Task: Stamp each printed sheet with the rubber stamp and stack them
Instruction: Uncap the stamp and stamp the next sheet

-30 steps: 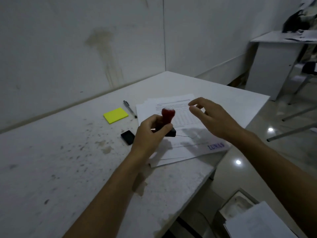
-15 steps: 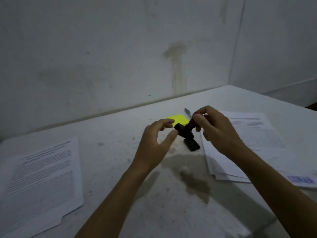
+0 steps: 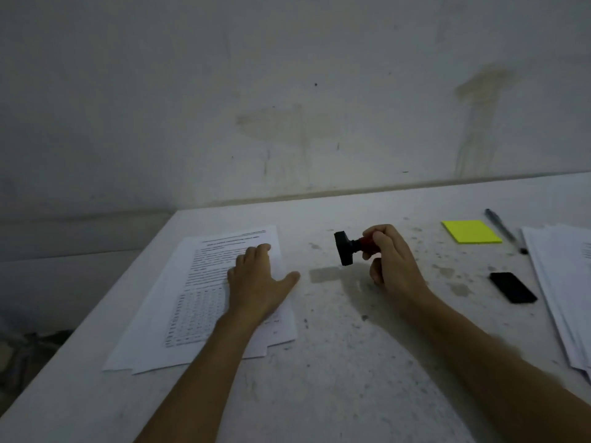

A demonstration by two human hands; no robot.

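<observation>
The left hand point(image 3: 256, 279) rests flat on a stack of printed sheets point(image 3: 198, 302). The right hand point(image 3: 391, 260) grips the rubber stamp point(image 3: 348, 251) sideways above the table point(image 3: 319, 378). Right of it lie an ink pad point(image 3: 512, 287), yellow sticky notes point(image 3: 470, 231), a pen point(image 3: 502, 227) and more sheets point(image 3: 566, 295).

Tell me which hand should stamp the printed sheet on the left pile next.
Right. The right hand already grips the red-handled black rubber stamp, held tilted above the table, while the left hand lies flat on the printed sheet, likely steadying it.

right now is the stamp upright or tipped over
Tipped sideways. The right hand grips the stamp by its red handle, with the black base pointing left, in the air above the table.
</observation>
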